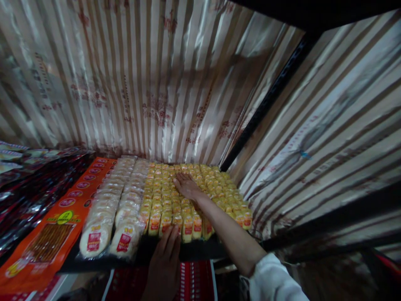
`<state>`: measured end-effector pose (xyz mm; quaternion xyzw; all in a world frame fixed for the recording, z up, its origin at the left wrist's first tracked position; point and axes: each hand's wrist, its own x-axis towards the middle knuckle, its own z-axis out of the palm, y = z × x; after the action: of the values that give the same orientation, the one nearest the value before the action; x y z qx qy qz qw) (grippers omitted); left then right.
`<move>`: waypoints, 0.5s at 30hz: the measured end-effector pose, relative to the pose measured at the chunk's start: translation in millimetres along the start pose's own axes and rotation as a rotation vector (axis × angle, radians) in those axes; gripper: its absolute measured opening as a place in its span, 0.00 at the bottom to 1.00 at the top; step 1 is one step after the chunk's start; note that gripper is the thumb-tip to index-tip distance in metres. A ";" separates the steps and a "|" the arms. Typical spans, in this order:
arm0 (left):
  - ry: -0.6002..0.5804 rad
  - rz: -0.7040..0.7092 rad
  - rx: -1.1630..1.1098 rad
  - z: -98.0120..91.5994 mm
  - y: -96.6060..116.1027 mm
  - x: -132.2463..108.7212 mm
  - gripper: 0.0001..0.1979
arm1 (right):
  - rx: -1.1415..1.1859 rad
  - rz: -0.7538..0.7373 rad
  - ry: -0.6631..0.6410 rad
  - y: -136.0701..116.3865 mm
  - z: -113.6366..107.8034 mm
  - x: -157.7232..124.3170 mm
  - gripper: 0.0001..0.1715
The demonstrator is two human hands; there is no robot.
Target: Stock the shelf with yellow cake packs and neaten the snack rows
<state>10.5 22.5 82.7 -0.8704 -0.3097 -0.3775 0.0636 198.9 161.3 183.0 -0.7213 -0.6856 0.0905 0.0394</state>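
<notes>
Rows of small yellow wrapped snack packs (pixel 188 223) fill the right part of a dark shelf. My right hand (pixel 187 186) reaches over them and lies flat on top of the rows toward the back, fingers stretched out to the left. At the front edge, my left hand (pixel 166 259) rests its outstretched fingertips against the front packs, palm below the shelf's edge. Neither hand is closed around a pack. Two rows of round white crackers (pixel 94 241) in clear wrappers stand just left of the yellow packs.
Orange snack bags (pixel 56 225) overlap in a row on the left, beside dark shiny packets (pixel 34 192). Striped plastic sheeting (pixel 131 79) hangs behind and to the right. A black post (pixel 269 102) slants up at the back right corner. Below the shelf sits a red box (pixel 197 280).
</notes>
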 end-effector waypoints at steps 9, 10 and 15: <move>-0.019 0.119 -0.042 4.5 4.7 -3.1 0.27 | 0.342 -0.032 0.650 0.7 19.5 -101.2 0.30; -0.026 0.109 -0.044 4.9 5.7 -2.6 0.28 | 0.376 -0.013 0.709 -0.1 29.5 -122.3 0.29; -0.083 0.129 -0.075 6.2 13.0 -4.1 0.27 | 0.380 0.155 0.837 -2.7 87.5 -202.8 0.25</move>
<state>19.8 12.3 77.1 -0.9051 -0.2410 -0.3477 0.0424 171.3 -46.5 113.3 -0.7249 -0.5260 -0.0815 0.4372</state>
